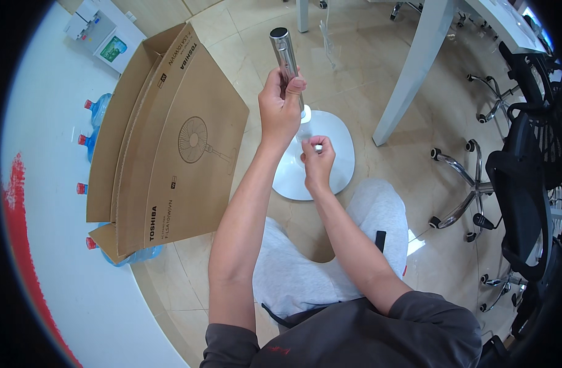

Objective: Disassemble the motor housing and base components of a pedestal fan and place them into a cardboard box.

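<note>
Two bare hands at work, out past your grey-clad knees (pixel 379 214). Nearer your body, your right hand (pixel 318 163) hangs over the white base (pixel 337 178) on the floor, fingers curled by a small white piece (pixel 318 148); pinching it or only brushing it, you can't tell from here. Just beyond, your left hand (pixel 281 113) is wrapped around the metal pole (pixel 284 52), thumb across it. Now the key line: the pole's long axis runs from its dark-ended top down to a white collar (pixel 306 115) over the base. Your right fingers lie on your side of that lower end, nearer it; your left has the shaft. How pole and collar meet is hard to make out, partly behind your left hand. Beside you, left, stands the big carton (pixel 216 104); off right, a table leg (pixel 410 80) and a black chair (pixel 526 165), cut by the dark rim.
</note>
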`<move>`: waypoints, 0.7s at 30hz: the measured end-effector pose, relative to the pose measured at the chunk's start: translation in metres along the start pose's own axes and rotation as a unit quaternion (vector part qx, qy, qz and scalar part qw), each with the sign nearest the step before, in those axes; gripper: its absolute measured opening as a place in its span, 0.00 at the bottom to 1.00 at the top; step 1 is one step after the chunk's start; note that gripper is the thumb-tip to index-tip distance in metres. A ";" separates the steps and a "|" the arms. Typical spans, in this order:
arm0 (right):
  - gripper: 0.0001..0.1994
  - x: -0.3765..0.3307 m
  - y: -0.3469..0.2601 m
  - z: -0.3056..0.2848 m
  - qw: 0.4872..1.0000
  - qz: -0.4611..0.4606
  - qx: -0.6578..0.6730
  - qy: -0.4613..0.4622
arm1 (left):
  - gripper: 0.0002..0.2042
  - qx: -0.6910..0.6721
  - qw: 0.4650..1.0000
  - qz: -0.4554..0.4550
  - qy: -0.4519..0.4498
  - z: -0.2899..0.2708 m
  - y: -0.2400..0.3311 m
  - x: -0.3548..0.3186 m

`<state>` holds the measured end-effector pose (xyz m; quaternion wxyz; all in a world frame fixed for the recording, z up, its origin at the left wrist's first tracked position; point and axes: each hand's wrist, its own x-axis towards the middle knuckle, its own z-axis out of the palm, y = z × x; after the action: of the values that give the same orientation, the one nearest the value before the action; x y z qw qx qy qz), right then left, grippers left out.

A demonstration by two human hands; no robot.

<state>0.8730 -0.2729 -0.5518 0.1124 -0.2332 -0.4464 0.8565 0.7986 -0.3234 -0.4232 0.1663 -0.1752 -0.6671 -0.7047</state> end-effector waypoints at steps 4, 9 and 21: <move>0.19 0.018 -0.018 0.001 0.962 -0.182 -0.202 0.003 | 0.18 0.000 1.000 0.006 -0.015 0.000 0.012 0.013; 0.31 0.029 -0.035 0.002 0.898 -0.262 -0.344 -0.081 | 0.17 0.002 0.999 0.026 -0.026 0.001 0.025 0.017; 0.28 0.047 -0.042 0.001 0.891 -0.263 -0.346 -0.132 | 0.17 -0.017 0.999 0.028 -0.007 0.005 0.024 0.015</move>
<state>0.8309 -0.2311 -0.5313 0.1857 -0.0160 -0.7704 0.6097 0.7968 -0.3200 -0.3943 0.1788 -0.2017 -0.6507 -0.7099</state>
